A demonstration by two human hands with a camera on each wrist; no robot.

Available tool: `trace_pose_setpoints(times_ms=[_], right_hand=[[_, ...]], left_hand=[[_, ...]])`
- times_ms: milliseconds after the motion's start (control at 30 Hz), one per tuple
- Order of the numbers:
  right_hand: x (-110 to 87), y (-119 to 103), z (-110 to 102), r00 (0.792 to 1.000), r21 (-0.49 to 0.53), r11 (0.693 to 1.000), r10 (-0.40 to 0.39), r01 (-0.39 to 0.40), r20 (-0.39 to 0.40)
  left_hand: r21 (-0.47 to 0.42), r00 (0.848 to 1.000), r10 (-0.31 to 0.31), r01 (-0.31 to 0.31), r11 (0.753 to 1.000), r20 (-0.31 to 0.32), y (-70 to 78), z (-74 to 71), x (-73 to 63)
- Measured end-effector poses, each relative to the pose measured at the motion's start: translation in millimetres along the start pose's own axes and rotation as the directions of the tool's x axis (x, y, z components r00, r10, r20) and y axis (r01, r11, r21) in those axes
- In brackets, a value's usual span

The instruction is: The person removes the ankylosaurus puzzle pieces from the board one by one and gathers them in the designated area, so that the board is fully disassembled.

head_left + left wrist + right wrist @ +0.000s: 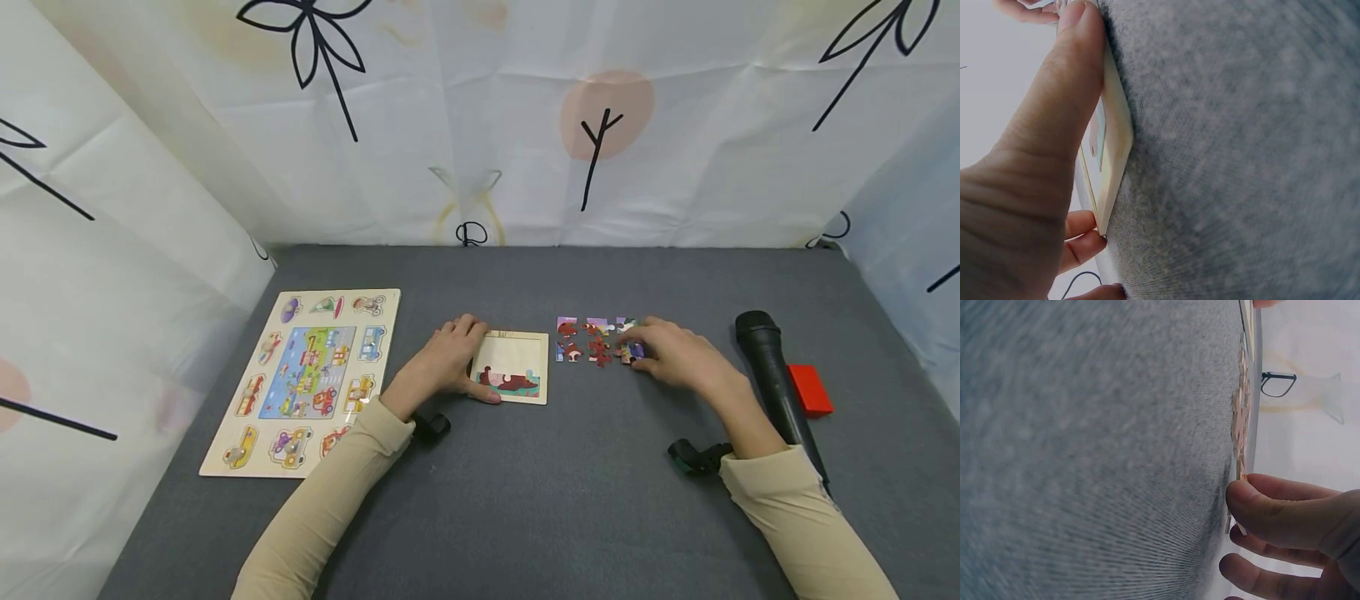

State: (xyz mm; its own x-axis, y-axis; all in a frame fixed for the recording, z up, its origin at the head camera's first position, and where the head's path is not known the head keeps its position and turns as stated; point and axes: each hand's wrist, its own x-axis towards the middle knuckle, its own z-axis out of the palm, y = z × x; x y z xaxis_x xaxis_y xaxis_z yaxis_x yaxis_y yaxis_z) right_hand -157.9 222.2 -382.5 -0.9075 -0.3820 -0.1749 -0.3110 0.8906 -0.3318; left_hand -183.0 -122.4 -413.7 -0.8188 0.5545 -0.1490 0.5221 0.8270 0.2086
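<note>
In the head view my left hand [450, 358] holds a small wooden puzzle tray [543, 367] by its left side, thumb along the near edge and fingers at the far corner. Joined pieces showing a brown animal [510, 381] fill the tray's lower part; bare wood shows above them. The left wrist view has the thumb [1060, 94] lying along the tray's edge [1116, 150]. Right of the tray, my right hand [671, 354] pinches a jigsaw piece [636, 350] between thumb and fingers. Several loose jigsaw pieces [598, 350] lie in short rows beside it, partly covered by the fingers.
On the left lies a large wooden picture board [251, 454] with vehicle and toy shapes, partly behind the left sleeve. A black microphone [772, 383] and a red block [810, 390] are right of the right forearm. White patterned curtains [510, 125] border the grey table [540, 500].
</note>
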Motion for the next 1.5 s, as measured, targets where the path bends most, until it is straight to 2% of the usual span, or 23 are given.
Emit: trace_pose_setpoints(times_ms=[900,1500], right_hand=[[0.7,-0.2,5.8,0.999,-0.005,0.999,0.033,-0.034,-0.012],[-1.0,-0.5,7.9,0.999,0.001,1.0,0.024,-0.024,-0.03]], left_hand=[[-0.018,1.0,0.005,-0.005,1.0,-0.011,0.2,0.5,-1.9],[0.0,1.0,0.0,0.0,1.0,0.002,0.8,-1.2,-1.9]])
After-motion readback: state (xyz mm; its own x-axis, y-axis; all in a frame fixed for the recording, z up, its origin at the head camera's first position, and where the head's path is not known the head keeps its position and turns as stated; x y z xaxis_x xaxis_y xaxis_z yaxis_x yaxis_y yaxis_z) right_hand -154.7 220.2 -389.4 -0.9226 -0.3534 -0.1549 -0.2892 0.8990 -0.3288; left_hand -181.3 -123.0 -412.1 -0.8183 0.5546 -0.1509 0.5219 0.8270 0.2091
